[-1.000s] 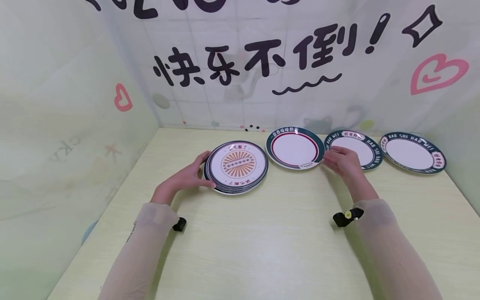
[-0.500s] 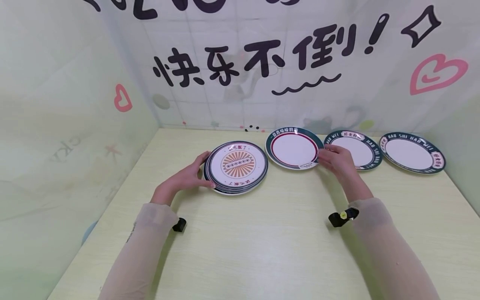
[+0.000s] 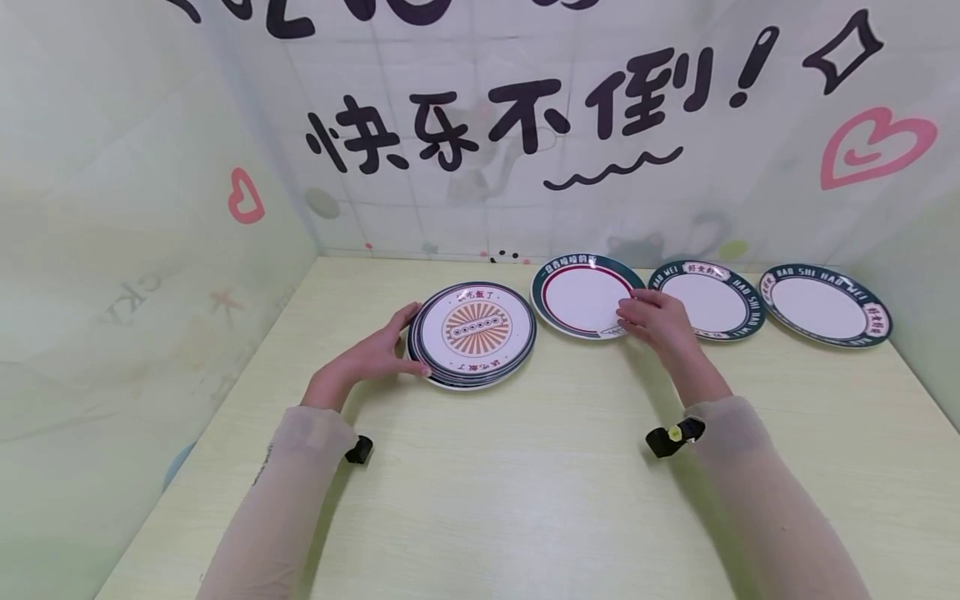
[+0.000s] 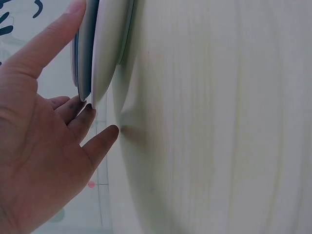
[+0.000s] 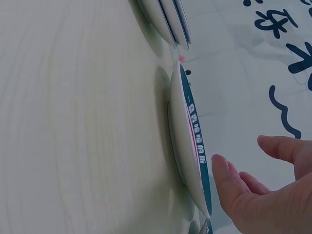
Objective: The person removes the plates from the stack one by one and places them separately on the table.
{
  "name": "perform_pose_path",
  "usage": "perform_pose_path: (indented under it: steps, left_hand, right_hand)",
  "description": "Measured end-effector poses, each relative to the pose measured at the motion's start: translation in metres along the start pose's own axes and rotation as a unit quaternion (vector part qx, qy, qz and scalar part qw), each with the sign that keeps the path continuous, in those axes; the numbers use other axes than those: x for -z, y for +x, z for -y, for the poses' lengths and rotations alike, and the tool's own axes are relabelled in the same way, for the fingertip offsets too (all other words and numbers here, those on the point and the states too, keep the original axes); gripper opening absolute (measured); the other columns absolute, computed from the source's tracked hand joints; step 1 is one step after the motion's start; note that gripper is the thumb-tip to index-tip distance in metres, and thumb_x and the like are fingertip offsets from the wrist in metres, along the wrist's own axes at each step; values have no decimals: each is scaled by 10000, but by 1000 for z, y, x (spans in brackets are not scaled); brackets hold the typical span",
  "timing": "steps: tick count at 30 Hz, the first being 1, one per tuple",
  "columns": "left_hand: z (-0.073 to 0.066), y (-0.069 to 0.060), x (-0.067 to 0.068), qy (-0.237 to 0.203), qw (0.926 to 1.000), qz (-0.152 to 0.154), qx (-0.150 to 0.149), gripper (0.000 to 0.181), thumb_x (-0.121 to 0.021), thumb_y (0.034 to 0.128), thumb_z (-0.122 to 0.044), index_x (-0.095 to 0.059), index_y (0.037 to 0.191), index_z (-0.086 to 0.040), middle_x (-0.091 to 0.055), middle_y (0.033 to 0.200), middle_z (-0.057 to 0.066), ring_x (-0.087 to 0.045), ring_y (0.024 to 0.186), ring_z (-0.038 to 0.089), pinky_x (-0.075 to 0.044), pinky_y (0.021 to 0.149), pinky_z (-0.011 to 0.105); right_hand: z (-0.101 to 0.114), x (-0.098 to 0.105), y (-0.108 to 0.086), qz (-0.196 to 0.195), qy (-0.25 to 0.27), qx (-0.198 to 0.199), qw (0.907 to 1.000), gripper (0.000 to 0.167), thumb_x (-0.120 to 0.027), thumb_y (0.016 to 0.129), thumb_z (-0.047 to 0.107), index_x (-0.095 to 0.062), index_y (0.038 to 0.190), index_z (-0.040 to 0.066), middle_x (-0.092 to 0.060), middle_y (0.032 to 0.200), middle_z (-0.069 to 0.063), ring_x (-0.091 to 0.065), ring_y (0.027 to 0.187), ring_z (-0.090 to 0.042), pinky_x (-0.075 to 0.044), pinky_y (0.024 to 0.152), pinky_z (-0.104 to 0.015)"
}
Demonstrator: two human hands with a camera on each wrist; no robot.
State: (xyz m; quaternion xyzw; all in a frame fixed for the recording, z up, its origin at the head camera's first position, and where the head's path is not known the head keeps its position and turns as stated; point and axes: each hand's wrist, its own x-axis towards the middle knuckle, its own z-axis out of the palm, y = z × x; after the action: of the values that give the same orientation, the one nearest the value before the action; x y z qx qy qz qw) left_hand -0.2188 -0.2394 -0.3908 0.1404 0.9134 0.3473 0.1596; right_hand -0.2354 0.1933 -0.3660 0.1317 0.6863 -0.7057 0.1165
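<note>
A stack of several round plates [image 3: 477, 358] stands left of centre, its top plate printed with orange rays. My left hand [image 3: 371, 358] rests against the stack's left side, thumb at the front rim and fingers spread toward the back. In the left wrist view the fingertips [image 4: 87, 111] meet the plate rims. Right of the stack lies a plate with a green rim and red ring [image 3: 581, 300]. My right hand [image 3: 663, 325] is over its right edge, fingers loosely bent; the right wrist view shows a gap between these fingers and the plate [image 5: 185, 141].
Two more green-rimmed plates lie to the right, one nearer [image 3: 712, 304] and one at the far right [image 3: 821, 308]. A pale wooden table [image 3: 480, 492] carries everything. A printed cloth wall [image 3: 450, 217] closes off the back, with further walls at both sides.
My right hand has moved left, from beside the red-ringed plate's right rim to over that plate. The left hand and all plates have stayed in place.
</note>
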Motion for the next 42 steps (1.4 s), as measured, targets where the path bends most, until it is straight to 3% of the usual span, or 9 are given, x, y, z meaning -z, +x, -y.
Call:
perform_pose_path:
  steps: [6, 11, 19, 25, 42]
  left_hand:
    - [1, 0, 0, 11, 10000, -6, -6, 1236, -855, 769, -389, 11, 1608, -116, -72, 1692, 126, -63, 1564, 350, -93, 1269, 550]
    - [1, 0, 0, 31, 10000, -10, -7, 1237, -855, 769, -392, 11, 1608, -116, -71, 1692, 125, -63, 1565, 349, -94, 1269, 548]
    - [0, 1, 0, 57, 10000, -5, 4, 1247, -856, 766, -397, 18, 1606, -106, -65, 1693, 124, -61, 1566, 345, -95, 1270, 544]
    - [0, 1, 0, 59, 10000, -2, 24, 1248, -857, 765, -399, 19, 1607, -113, -64, 1694, 121, -60, 1566, 345, -97, 1270, 543]
    - [0, 0, 0, 43, 10000, -15, 3, 1251, -858, 762, -401, 16, 1607, -106, -67, 1692, 128, -63, 1564, 353, -97, 1267, 551]
  right_hand:
    - [-2, -8, 0, 65, 39, 1, 10000, 609, -545, 1018, 131, -279, 1553, 12, -541, 1351, -134, -644, 988, -59, -485, 1043, -261]
    - [-4, -14, 0, 110, -33, -8, 9999, 588, -530, 1025, 133, -291, 1549, 13, -443, 1509, -210, -638, 1055, -94, -485, 1049, -265]
    - [-7, -22, -3, 303, 3, 202, 9993, 575, -536, 1019, 108, -306, 1528, -28, -518, 1385, -164, -659, 968, -45, -501, 1040, -262]
    - [-10, -30, -3, 418, -14, 248, 9988, 569, -542, 1016, 100, -315, 1519, -38, -449, 1492, -240, -664, 931, -25, -519, 1011, -254]
    - [-17, -58, -4, 558, -732, 302, 9953, 528, -590, 994, 115, -411, 1471, -28, -506, 1468, -229, -651, 1050, -125, -512, 1046, -320]
